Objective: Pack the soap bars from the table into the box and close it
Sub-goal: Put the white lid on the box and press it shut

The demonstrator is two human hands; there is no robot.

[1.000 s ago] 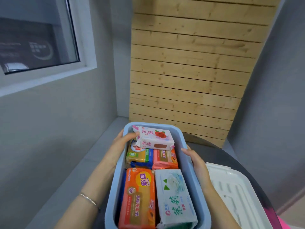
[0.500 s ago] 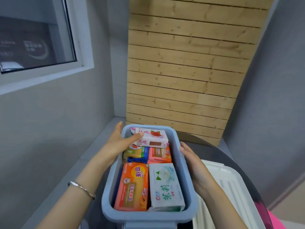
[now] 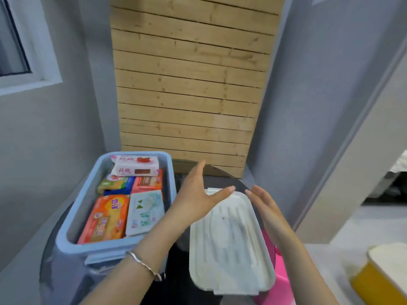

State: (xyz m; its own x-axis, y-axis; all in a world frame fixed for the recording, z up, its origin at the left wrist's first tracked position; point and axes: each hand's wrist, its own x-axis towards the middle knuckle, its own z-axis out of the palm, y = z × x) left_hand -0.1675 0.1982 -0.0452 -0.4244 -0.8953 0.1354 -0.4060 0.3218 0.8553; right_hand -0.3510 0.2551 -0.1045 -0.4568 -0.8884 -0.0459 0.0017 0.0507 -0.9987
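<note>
A light blue box (image 3: 72, 221) stands open on the round dark table (image 3: 222, 175), filled with several wrapped soap bars. A pink-white bar (image 3: 136, 166) lies on top at the far end, an orange bar (image 3: 105, 219) and a white-green bar (image 3: 145, 212) sit at the near end. The white lid (image 3: 229, 245) lies flat to the box's right. My left hand (image 3: 196, 194) reaches across with fingers spread, its tips over the lid's far left corner. My right hand (image 3: 264, 203) hovers open by the lid's far right edge. Neither hand holds anything.
A wooden slat panel (image 3: 187, 84) leans on the grey wall behind the table. Something pink (image 3: 279, 280) shows under the lid's right side. A yellow container with a cream lid (image 3: 383, 274) sits at the lower right. A window frame (image 3: 28, 51) is at the upper left.
Both hands left the box's sides and moved right toward the white lid. The view swung right, so the box now sits at the left.
</note>
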